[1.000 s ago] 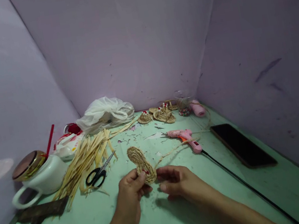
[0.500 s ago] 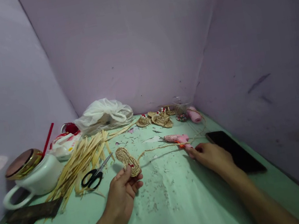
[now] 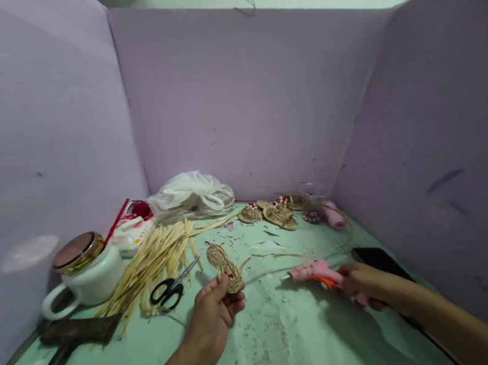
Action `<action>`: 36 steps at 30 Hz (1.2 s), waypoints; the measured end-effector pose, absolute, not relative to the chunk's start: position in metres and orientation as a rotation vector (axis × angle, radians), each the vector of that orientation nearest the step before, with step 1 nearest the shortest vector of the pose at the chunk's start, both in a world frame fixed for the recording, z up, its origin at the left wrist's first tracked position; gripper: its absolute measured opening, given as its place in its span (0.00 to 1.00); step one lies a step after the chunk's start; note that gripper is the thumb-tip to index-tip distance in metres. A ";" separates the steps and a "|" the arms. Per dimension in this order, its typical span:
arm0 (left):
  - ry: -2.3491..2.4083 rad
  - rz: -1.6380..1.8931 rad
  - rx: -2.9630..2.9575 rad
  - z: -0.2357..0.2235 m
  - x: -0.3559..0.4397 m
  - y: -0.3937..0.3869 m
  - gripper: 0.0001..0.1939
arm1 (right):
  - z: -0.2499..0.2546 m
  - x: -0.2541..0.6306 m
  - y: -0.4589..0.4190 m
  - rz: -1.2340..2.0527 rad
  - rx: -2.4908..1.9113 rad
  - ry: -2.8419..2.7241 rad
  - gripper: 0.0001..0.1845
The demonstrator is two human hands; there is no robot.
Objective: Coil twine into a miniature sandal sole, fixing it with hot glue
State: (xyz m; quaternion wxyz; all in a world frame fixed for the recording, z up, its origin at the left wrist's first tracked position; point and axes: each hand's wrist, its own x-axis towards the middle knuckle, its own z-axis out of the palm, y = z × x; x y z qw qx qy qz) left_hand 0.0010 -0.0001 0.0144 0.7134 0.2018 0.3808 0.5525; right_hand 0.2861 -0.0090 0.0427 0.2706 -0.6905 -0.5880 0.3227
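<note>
Pinched between the thumb and fingers of my left hand (image 3: pixel 217 310) is a small slipper sole (image 3: pixel 221 263) of coiled straw cord, with a bit of red near my thumb. A loose length of twine (image 3: pixel 276 255) trails from it to the right across the table. My right hand (image 3: pixel 366 284) is closed around the handle of a pink glue gun (image 3: pixel 313 269) with an orange trigger. Its nozzle points left, toward the sole, with a gap between them. Black-handled scissors (image 3: pixel 169 291) lie open-bladed just left of my left hand.
Dry straw strips (image 3: pixel 162 253), a white mug (image 3: pixel 98 277) and a hammer (image 3: pixel 70 336) lie at the left. A plastic bag (image 3: pixel 192 195), small straw slippers (image 3: pixel 278 215), a clear cup (image 3: pixel 311 205) and a pink twine spool (image 3: pixel 333 215) stand at the back. A black phone (image 3: pixel 381 262) is under my right forearm.
My right hand has taken hold of the glue gun's handle and drawn it nearer to me. The left hand keeps the sole. My view has tilted up, showing a framed picture.
</note>
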 end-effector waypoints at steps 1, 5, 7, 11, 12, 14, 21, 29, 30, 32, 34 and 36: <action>0.839 1.230 0.447 0.013 0.000 0.001 0.05 | 0.047 0.288 -0.020 0.929 -1.908 -1.556 0.04; 0.806 1.226 0.478 0.010 0.000 0.001 0.06 | 0.068 0.291 -0.060 1.290 -1.839 -1.449 0.04; 0.780 1.200 0.519 0.010 0.000 -0.001 0.07 | 0.077 0.287 -0.071 1.500 -1.601 -1.262 0.08; 0.743 1.122 0.621 0.010 0.000 -0.005 0.10 | 0.079 0.270 -0.066 1.509 -1.318 -1.041 0.19; 0.737 1.104 0.646 0.010 -0.001 -0.006 0.11 | 0.076 0.264 -0.061 1.463 -1.262 -1.052 0.20; 0.730 1.077 0.693 0.009 -0.002 -0.007 0.13 | 0.067 0.254 -0.051 1.337 -1.158 -1.107 0.19; 0.743 1.022 0.797 0.005 -0.002 -0.005 0.16 | 0.037 0.244 -0.052 1.021 -1.211 -1.353 0.17; 0.777 1.018 0.866 0.007 -0.004 -0.005 0.13 | 0.036 0.251 -0.062 0.935 -1.342 -1.644 0.16; 0.777 1.016 0.876 0.008 -0.004 -0.006 0.14 | 0.037 0.252 -0.062 0.921 -1.352 -1.667 0.17; 0.776 1.018 0.887 0.008 -0.004 -0.006 0.14 | 0.039 0.252 -0.062 0.896 -1.355 -1.725 0.18; 0.776 1.027 0.891 0.008 -0.004 -0.007 0.13 | 0.041 0.251 -0.062 0.869 -1.365 -1.765 0.19; 0.773 1.036 0.891 0.008 -0.004 -0.007 0.12 | 0.041 0.250 -0.063 0.847 -1.382 -1.790 0.21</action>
